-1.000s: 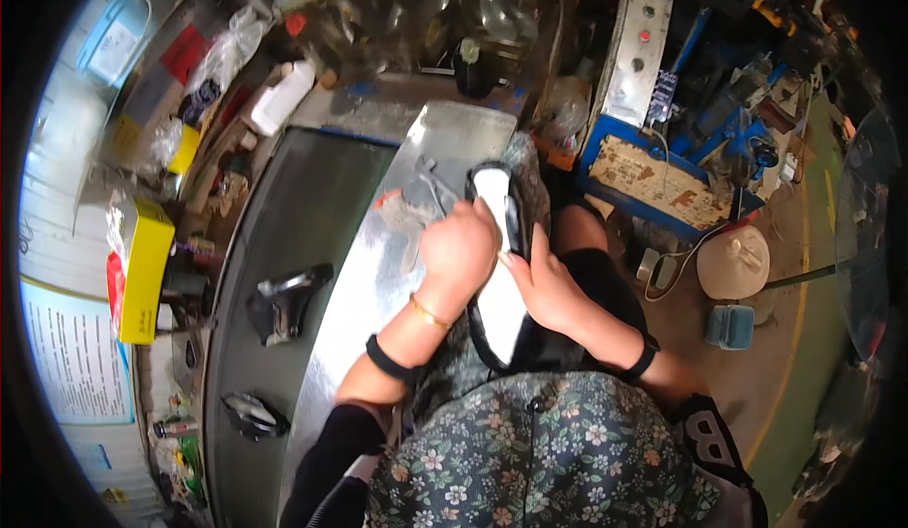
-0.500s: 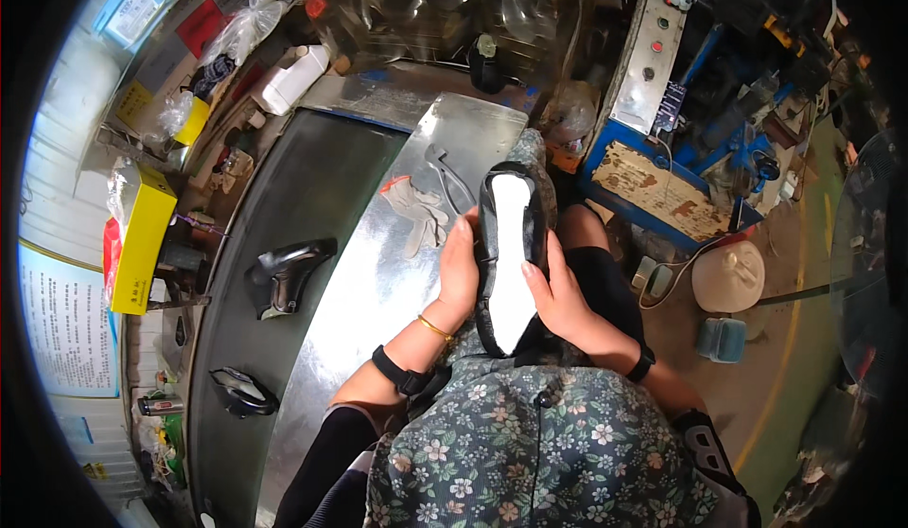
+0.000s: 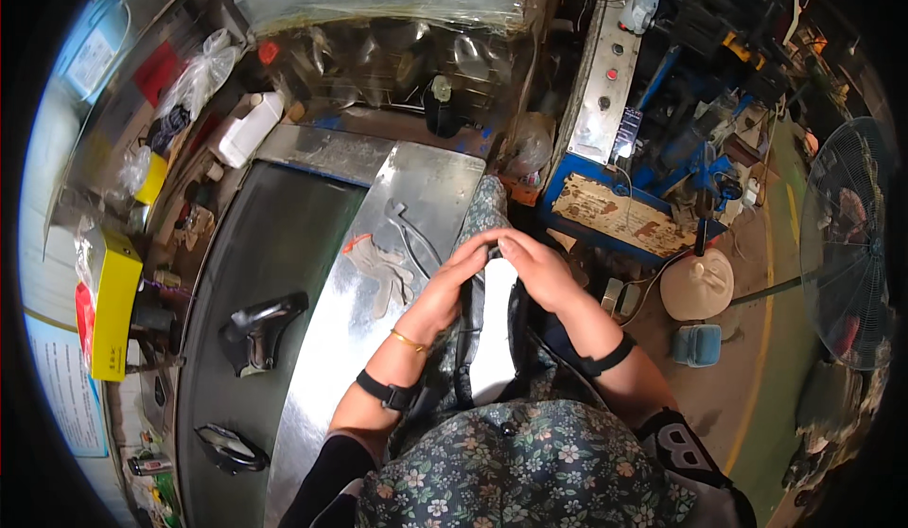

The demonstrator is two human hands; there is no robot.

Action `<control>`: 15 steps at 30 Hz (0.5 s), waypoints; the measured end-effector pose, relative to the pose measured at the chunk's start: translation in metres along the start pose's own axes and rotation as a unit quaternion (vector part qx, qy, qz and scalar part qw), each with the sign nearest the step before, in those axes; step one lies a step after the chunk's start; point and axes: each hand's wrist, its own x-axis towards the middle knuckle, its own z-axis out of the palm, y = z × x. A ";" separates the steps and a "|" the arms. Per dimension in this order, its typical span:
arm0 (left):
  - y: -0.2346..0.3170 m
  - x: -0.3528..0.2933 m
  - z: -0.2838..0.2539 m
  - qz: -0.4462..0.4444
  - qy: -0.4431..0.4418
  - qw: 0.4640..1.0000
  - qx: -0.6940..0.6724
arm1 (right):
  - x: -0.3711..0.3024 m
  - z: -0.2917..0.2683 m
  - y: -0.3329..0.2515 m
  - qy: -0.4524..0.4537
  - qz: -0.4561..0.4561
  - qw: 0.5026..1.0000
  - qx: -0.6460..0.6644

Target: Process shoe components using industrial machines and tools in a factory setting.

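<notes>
A black shoe upper with a white sole-shaped board (image 3: 493, 334) on its upturned bottom rests on my lap, its pointed end toward me. My left hand (image 3: 462, 272) wraps the far rounded end from the left. My right hand (image 3: 537, 271) closes round the same end from the right, and the fingers of both hands meet over it. What the fingertips press there is partly hidden. Left of my left hand, grey metal pincers (image 3: 413, 235) and a pale work glove (image 3: 381, 272) lie on the shiny metal tabletop (image 3: 326, 377).
On the dark belt (image 3: 293, 235) at left sit a black shoe (image 3: 262, 334) and another black shoe piece (image 3: 232, 448). A blue machine (image 3: 619, 211) stands at far right. Beside it are a pale plastic jug (image 3: 698, 284), a blue tub (image 3: 697, 345) and a large fan (image 3: 851, 244).
Both hands have slid from the shoe's sides to its far end and closed over it. The shoe sits slightly nearer my body. The whole view has shifted, too.
</notes>
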 end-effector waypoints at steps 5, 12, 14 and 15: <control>-0.010 -0.001 -0.001 0.016 0.039 0.992 0.116 | -0.002 0.000 -0.012 0.050 -0.049 0.985 -0.159; -0.022 0.000 -0.011 0.016 -0.015 0.994 0.106 | -0.012 -0.024 0.000 -0.008 -0.034 0.996 -0.087; -0.021 -0.001 -0.008 -0.020 -0.038 0.995 0.085 | -0.019 -0.024 0.007 -0.010 -0.093 0.993 -0.073; -0.018 -0.003 -0.003 0.001 -0.032 0.996 0.087 | -0.021 -0.027 0.008 -0.008 0.006 0.999 -0.053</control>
